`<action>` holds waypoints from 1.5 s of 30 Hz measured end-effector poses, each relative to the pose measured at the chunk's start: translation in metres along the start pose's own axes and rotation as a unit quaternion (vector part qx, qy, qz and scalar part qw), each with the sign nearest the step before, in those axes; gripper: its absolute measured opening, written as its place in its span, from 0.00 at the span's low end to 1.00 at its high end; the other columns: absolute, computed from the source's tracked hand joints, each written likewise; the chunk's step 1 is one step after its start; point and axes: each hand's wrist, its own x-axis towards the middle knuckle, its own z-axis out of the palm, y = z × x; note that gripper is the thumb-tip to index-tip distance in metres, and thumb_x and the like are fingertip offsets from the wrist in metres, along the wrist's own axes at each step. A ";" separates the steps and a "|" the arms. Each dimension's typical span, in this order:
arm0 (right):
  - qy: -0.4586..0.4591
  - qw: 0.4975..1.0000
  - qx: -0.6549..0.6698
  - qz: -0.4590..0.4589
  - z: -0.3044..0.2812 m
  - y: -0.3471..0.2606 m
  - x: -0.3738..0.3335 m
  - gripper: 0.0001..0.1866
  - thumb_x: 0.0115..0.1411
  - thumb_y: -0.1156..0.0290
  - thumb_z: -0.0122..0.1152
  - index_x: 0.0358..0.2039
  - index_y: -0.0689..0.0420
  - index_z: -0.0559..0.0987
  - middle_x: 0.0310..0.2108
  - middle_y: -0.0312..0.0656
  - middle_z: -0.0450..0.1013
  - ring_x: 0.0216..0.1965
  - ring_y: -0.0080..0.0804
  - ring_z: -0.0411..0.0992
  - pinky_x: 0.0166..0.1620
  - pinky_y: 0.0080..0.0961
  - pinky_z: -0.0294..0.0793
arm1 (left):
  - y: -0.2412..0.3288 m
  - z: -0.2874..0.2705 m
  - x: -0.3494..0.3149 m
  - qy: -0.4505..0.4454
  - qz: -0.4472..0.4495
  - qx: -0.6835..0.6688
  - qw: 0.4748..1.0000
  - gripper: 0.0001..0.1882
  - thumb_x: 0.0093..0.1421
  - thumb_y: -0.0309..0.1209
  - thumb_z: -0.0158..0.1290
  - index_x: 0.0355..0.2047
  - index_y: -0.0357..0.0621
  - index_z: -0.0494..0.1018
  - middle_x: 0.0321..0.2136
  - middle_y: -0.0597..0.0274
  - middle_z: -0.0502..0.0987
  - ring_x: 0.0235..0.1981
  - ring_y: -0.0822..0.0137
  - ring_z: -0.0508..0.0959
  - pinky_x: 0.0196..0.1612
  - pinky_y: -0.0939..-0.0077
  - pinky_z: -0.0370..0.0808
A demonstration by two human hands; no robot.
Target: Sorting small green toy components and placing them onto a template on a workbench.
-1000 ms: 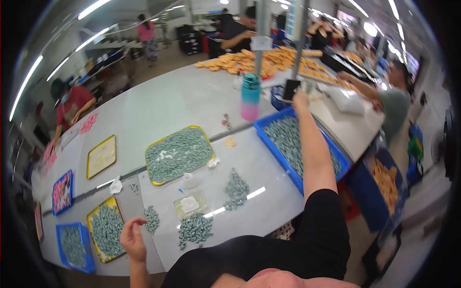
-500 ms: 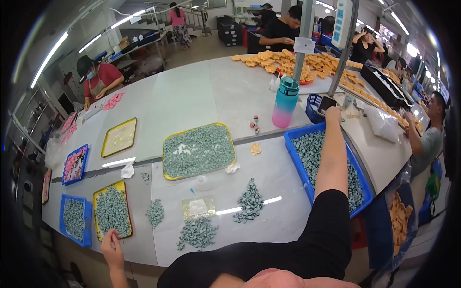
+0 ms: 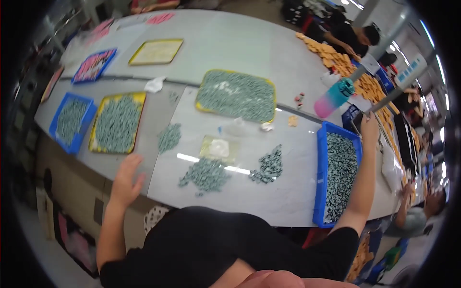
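Note:
My left hand (image 3: 127, 179) is open, thumb apart from the fingers, beside the front edge of a yellow tray (image 3: 140, 126) heaped with small grey-green pieces. Nothing shows in it. Stretched far out to the right, my right hand (image 3: 370, 128) is at a dark blue basket (image 3: 349, 118), past the far end of a long blue bin (image 3: 321, 185) filled with similar pieces. Its fingers are blurred, so I cannot make out whether they hold anything. Between my hands lie loose piles of grey-green pieces (image 3: 207, 175) and darker, shinier ones (image 3: 270, 165).
A larger yellow tray (image 3: 275, 98) of grey-green pieces stands mid-table near a teal-and-pink bottle (image 3: 334, 98). At left are a small blue bin (image 3: 90, 115), a blue tray of pink pieces (image 3: 109, 56) and a yellow-rimmed tray (image 3: 156, 52). Co-workers sit around; one person (image 3: 353, 41) is at the back right.
The view has swung and tilted, so the table appears turned. My left hand has drawn back from the yellow tray's edge and spread. My right arm stays stretched toward the dark blue basket.

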 end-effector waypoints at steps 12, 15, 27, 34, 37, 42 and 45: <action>-0.333 0.822 0.371 -0.276 -0.150 -0.315 -0.342 0.31 0.47 0.74 0.64 0.53 0.57 0.65 0.49 0.51 0.64 0.50 0.48 0.64 0.51 0.34 0.65 | -0.088 0.077 -0.002 -0.141 0.239 -0.149 0.949 0.55 0.36 0.50 0.65 0.59 0.42 0.48 0.60 0.41 0.46 0.61 0.38 0.46 0.61 0.47 0.47; -0.339 0.794 0.426 -0.272 -0.111 -0.367 -0.362 0.34 0.46 0.72 0.66 0.54 0.59 0.64 0.52 0.52 0.61 0.53 0.48 0.62 0.53 0.33 0.63 | -0.108 0.074 0.026 -0.152 0.273 -0.145 0.939 0.58 0.34 0.52 0.66 0.60 0.42 0.47 0.60 0.38 0.45 0.61 0.35 0.45 0.60 0.44 0.47; -0.330 0.773 0.465 -0.279 -0.055 -0.501 -0.370 0.43 0.41 0.68 0.71 0.56 0.60 0.59 0.58 0.51 0.53 0.60 0.47 0.53 0.59 0.34 0.57 | -0.178 0.066 0.079 -0.216 0.340 -0.211 0.891 0.51 0.40 0.48 0.63 0.58 0.40 0.51 0.58 0.38 0.50 0.58 0.35 0.51 0.59 0.47 0.51; -0.274 0.800 0.470 -0.252 -0.044 -0.461 -0.341 0.32 0.43 0.74 0.67 0.50 0.60 0.67 0.53 0.49 0.61 0.57 0.46 0.59 0.56 0.35 0.60 | -0.208 0.073 0.129 -0.036 0.202 0.015 0.979 0.40 0.49 0.46 0.57 0.60 0.52 0.53 0.59 0.46 0.50 0.60 0.40 0.50 0.58 0.40 0.48; -0.197 0.856 0.419 -0.231 -0.012 -0.432 -0.311 0.23 0.44 0.77 0.64 0.44 0.59 0.73 0.49 0.47 0.65 0.51 0.43 0.64 0.51 0.33 0.66 | -0.209 0.096 0.175 -0.059 0.094 0.029 0.993 0.33 0.52 0.44 0.54 0.58 0.54 0.58 0.60 0.48 0.51 0.60 0.39 0.50 0.57 0.38 0.49; -0.161 0.880 0.357 -0.268 0.035 -0.396 -0.259 0.17 0.45 0.78 0.62 0.38 0.58 0.76 0.42 0.45 0.69 0.44 0.42 0.67 0.45 0.32 0.69 | -0.201 0.139 0.207 -0.038 0.111 0.084 0.990 0.22 0.55 0.38 0.51 0.51 0.49 0.67 0.54 0.47 0.61 0.56 0.41 0.57 0.55 0.44 0.56; -0.161 0.870 0.337 -0.321 0.049 -0.386 -0.245 0.15 0.46 0.79 0.60 0.37 0.58 0.77 0.39 0.44 0.70 0.42 0.42 0.68 0.44 0.32 0.69 | -0.193 0.153 0.214 0.000 0.129 0.075 0.989 0.17 0.56 0.31 0.49 0.46 0.42 0.70 0.49 0.47 0.66 0.52 0.45 0.63 0.53 0.54 0.61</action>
